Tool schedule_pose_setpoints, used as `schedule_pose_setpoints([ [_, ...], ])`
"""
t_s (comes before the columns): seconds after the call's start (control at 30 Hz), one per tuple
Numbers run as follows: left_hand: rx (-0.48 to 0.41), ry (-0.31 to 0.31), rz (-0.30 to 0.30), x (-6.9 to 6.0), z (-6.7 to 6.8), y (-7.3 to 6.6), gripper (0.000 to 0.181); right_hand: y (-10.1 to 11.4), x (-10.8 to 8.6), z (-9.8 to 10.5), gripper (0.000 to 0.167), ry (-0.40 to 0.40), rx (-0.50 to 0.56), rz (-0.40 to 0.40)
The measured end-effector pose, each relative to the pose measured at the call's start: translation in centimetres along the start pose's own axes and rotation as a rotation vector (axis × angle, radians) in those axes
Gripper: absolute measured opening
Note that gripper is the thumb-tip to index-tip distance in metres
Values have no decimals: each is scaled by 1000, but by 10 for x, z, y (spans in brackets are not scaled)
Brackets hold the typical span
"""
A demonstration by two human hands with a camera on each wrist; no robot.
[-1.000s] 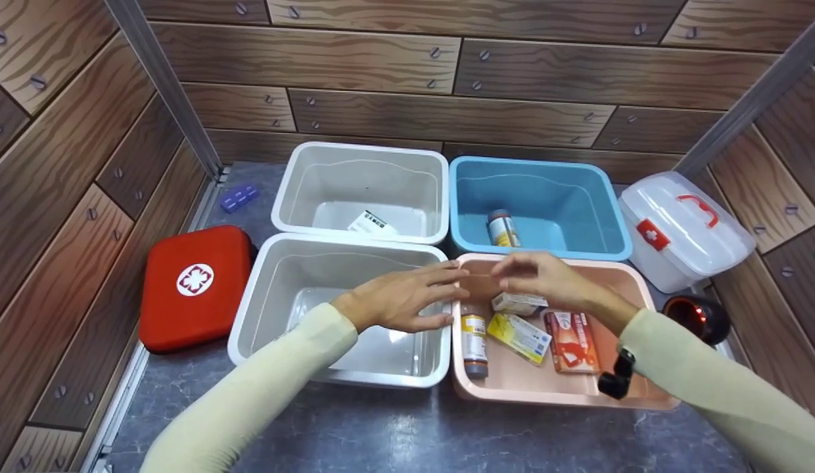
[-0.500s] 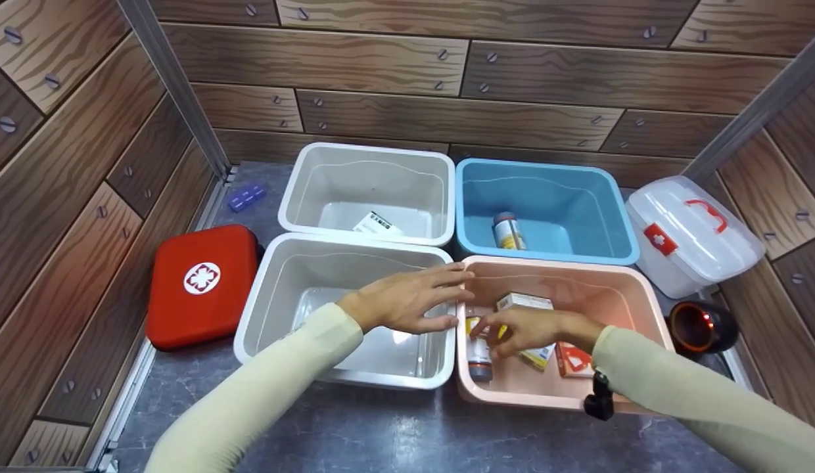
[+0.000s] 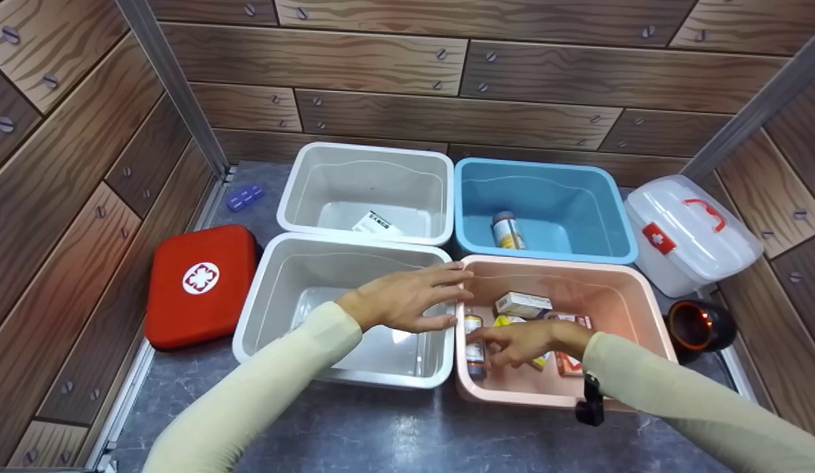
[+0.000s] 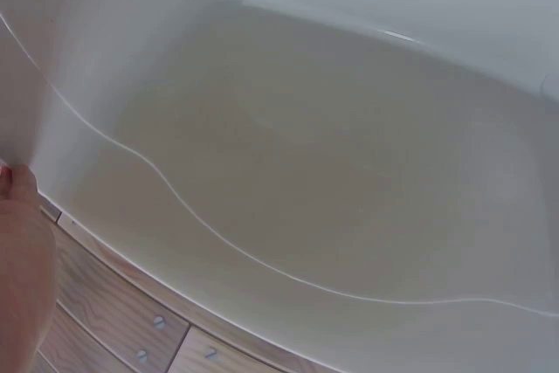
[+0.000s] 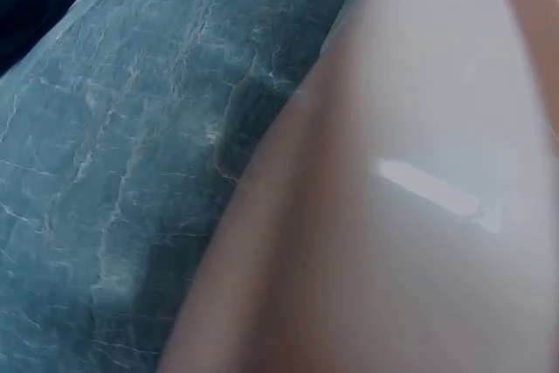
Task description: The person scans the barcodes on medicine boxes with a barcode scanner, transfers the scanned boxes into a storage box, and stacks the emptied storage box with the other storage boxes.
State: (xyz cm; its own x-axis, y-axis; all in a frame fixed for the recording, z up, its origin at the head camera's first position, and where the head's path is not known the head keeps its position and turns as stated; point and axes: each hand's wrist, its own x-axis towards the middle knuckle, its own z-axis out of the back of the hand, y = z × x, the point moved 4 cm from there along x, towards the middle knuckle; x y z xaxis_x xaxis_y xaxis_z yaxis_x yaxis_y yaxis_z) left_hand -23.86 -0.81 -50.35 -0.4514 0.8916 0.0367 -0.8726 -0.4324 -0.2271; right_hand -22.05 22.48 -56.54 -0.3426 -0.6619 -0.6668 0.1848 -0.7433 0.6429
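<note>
My left hand (image 3: 411,301) lies with fingers extended over the adjoining rims of the front grey bin (image 3: 250,309) and the pink bin (image 3: 558,397). Part of that hand (image 4: 22,259) shows at the left edge of the left wrist view. Inside the pink bin, my right hand (image 3: 522,341) reaches over a pill bottle (image 3: 474,351) lying along the left wall. Its fingers extend across the bottle, not visibly closed round it. Near it lie a white medicine box (image 3: 522,304), a partly covered yellow box (image 3: 506,320) and a red box (image 3: 568,364).
Behind stand another grey bin (image 3: 302,190) with a white box (image 3: 376,224), and a blue bin (image 3: 578,203) with a bottle (image 3: 507,231). A red case (image 3: 204,309), purple pill organizer (image 3: 244,196), clear first-aid box (image 3: 697,236) and black cylinder (image 3: 702,326) lie around.
My right hand has come down from above the white box, leftward and toward me, to the bottle in the pink bin. The left hand has stayed on the rims.
</note>
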Motion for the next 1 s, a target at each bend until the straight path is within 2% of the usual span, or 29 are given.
schedule_pose_setpoints([
  [0.07,2,1,-3,0,0,0,60,-1,0,-1,62,-32,34,33],
  [0.17,4,-5,-13,1,0,0,59,-2,-2,1,53,-64,-16,77],
  [0.4,-2,8,-5,-1,-1,0,60,3,5,-3,60,17,-268,82],
  [0.5,4,7,-7,-1,0,0,60,7,9,-6,55,-27,-371,127],
  [0.6,3,5,-11,0,0,0,60,7,8,-6,46,-63,-381,173],
  [0.77,-2,0,-16,1,0,0,59,6,-8,0,31,-63,-382,267],
  [0.83,0,3,-8,1,0,0,60,6,-16,5,28,-93,-402,276],
  [1.0,0,10,7,1,0,1,60,9,-33,13,27,-237,-490,266],
])
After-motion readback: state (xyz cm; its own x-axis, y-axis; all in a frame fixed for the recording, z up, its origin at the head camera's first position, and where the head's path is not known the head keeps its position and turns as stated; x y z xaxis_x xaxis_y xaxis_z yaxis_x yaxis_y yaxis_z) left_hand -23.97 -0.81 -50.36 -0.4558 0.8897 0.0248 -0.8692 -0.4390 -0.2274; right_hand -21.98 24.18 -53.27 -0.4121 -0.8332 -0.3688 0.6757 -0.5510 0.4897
